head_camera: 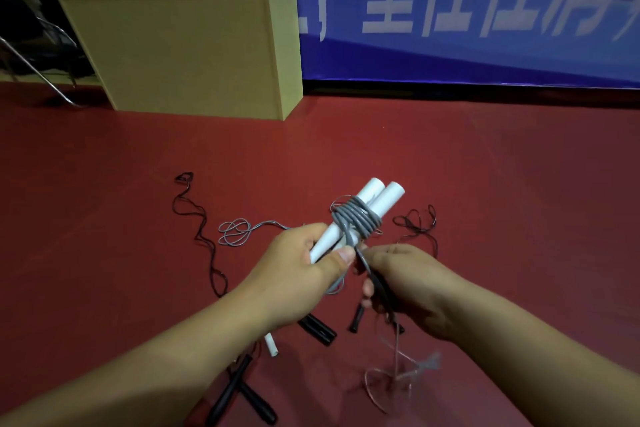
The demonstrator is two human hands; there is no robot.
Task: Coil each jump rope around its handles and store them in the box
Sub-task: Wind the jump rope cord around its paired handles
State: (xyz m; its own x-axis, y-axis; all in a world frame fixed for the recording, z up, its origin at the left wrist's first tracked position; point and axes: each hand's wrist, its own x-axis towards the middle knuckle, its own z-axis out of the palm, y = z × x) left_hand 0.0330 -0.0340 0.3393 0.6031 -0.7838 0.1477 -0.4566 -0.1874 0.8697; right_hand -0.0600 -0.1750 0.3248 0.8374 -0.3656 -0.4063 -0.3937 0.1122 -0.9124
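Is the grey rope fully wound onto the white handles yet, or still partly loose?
Partly wound. Several grey rope turns circle the white handles, but a loose length runs to the right hand and hangs below.

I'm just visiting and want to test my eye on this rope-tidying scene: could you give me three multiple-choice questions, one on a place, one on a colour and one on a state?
1. Where are the black handles?
A. on the red floor
B. inside the box
C. on a chair

2. What colour is the cord wound round the white handles?
A. yellow
B. grey
C. green

3. What is the left hand doing?
A. resting flat on the floor
B. hanging idle
C. gripping the white handles

Answers:
1 A, they lie on the red floor below the arms.
2 B, the grey cord shows several turns round both handles.
3 C, its fingers and thumb curl round the handles' lower ends, while the right hand holds the cord.
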